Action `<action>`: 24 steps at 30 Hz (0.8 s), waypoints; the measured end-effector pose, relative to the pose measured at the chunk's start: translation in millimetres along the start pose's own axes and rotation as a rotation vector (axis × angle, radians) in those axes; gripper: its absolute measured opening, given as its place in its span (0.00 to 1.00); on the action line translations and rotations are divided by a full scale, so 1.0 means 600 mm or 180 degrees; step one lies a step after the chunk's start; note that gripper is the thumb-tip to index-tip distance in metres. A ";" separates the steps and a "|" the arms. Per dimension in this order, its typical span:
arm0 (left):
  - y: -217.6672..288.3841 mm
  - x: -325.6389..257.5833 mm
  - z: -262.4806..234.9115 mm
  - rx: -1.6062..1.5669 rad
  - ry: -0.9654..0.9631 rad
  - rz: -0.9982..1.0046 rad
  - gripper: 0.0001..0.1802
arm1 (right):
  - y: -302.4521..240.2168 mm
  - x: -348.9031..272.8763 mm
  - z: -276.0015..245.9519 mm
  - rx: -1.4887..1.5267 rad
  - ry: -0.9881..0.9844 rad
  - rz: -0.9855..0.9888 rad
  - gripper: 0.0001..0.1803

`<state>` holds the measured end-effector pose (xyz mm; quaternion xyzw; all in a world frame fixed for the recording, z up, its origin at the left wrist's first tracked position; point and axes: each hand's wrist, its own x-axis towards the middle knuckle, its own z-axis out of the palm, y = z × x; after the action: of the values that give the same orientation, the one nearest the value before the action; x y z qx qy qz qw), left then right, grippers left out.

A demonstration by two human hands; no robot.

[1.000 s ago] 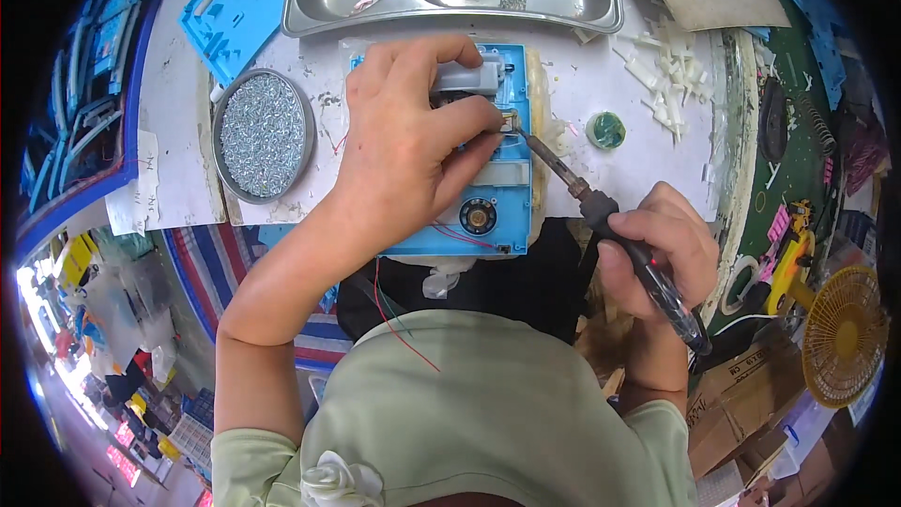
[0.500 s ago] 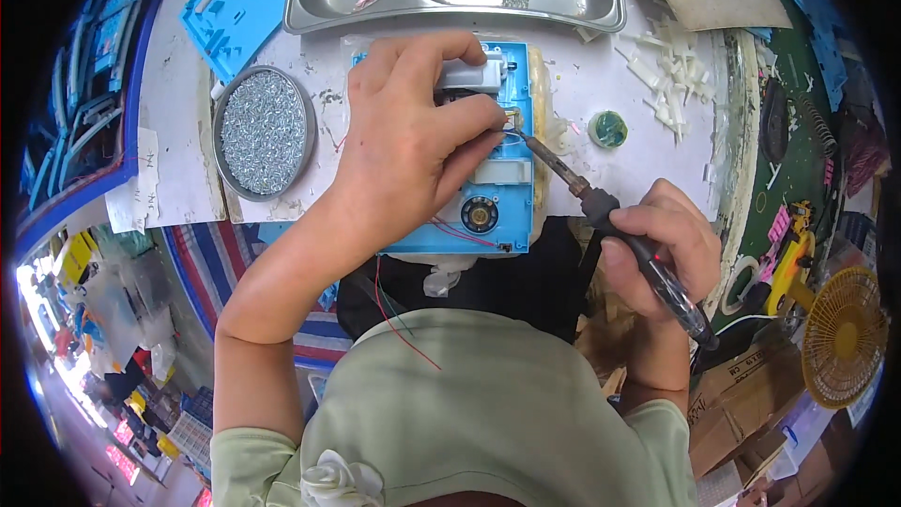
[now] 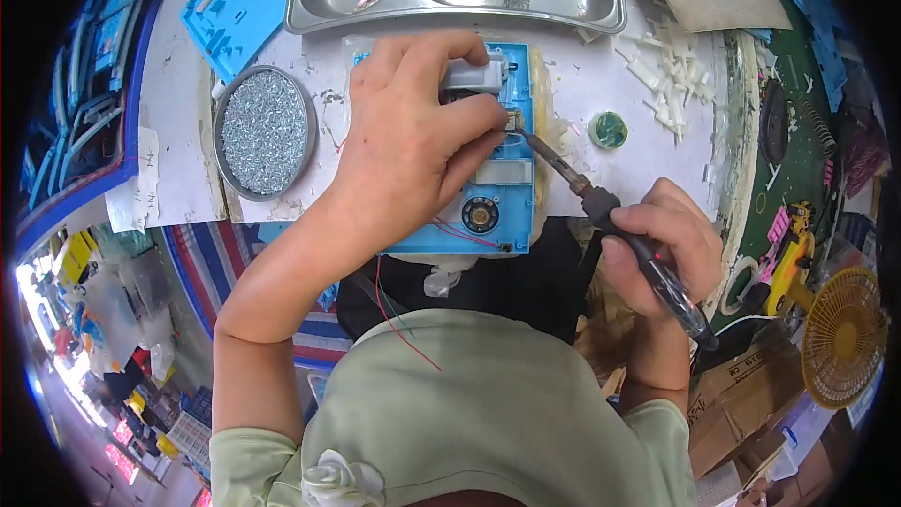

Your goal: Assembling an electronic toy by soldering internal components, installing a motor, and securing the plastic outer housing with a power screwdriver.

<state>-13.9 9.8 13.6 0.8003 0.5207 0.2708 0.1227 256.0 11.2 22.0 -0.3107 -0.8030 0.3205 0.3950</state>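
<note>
Blue plastic case (image 3: 518,195) — at the near edge of the table (image 3: 648,169), beneath the left hand (image 3: 404,122); thumb and forefinger narrow, cannot tell whether gripping anything. Soldering iron (image 3: 603,207) — wrapped in the right hand (image 3: 674,249), tip over the case.

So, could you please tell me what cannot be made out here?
In the head view:
Blue housing, upper left part: mostly hidden by left hand.
Whatever that hand may pinch: covered by its fingers.
Soldering iron, exact contact at its tip: too small.
Metal tray, far rim: cut off by upper edge.
</note>
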 end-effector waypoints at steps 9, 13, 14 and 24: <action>0.004 0.001 0.000 0.0003 -0.0012 -0.0040 0.10 | -0.002 -0.006 -0.009 -0.0053 0.0043 0.0178 0.16; 0.005 0.002 0.000 0.0010 -0.0011 -0.0050 0.10 | 0.001 -0.009 -0.009 -0.0081 0.0156 0.0120 0.15; 0.006 0.002 0.000 0.0004 -0.0010 -0.0052 0.10 | 0.000 -0.008 -0.010 -0.0080 0.0160 0.0111 0.15; 0.007 0.003 -0.001 0.0042 -0.0023 -0.0060 0.10 | -0.002 -0.009 -0.017 -0.0130 0.0177 0.0103 0.16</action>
<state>-10.6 9.5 16.7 0.7971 0.5295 0.2634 0.1218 267.2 9.2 25.2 -0.3405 -0.7929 0.3017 0.4055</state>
